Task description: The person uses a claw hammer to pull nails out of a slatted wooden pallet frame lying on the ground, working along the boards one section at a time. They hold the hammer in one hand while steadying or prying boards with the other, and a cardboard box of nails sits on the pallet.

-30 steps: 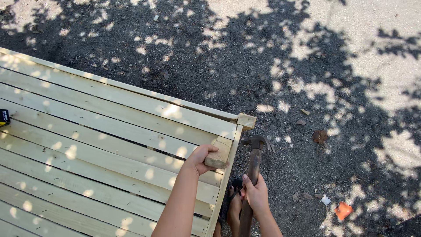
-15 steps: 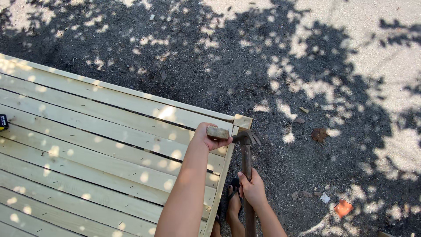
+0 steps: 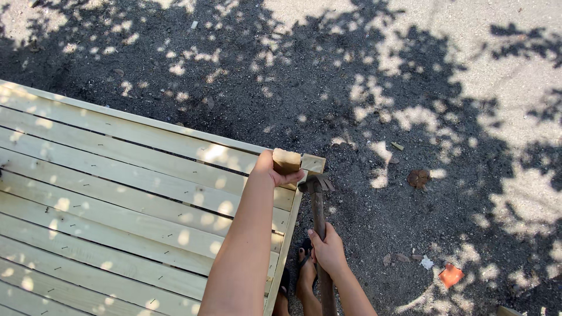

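Nearest to me, at about six o'clock, I see my feet (image 3: 298,284) in dark sandals on the gritty ground (image 3: 374,88), just beside the edge of the wooden panel (image 3: 117,193). Right above them my right hand (image 3: 329,251) is clenched around the lower part of a hammer (image 3: 318,205); its dark handle runs up toward twelve o'clock and the metal head sits close against the panel's side rail, just below the corner. I cannot tell whether the head is touching the wood.

My left arm comes up from the bottom edge at about seven o'clock, and my left hand (image 3: 270,169) grasps a small wooden block (image 3: 286,161), pressing it down on the panel's corner, at ten o'clock from the hammer head. The fingers wrap over the block's near side, the thumb along its lower edge.

The panel spreads away to nine o'clock, made of pale slats laid side by side with narrow gaps, dotted with rows of small staples and patches of sunlight.

Further out, at three o'clock from the hammer head, a brown dry leaf (image 3: 418,178) lies on the ground. At four o'clock, an orange scrap (image 3: 450,274) rests near a bit of white paper (image 3: 427,263). Beyond, toward twelve o'clock, leaf shadows speckle the dark ground.
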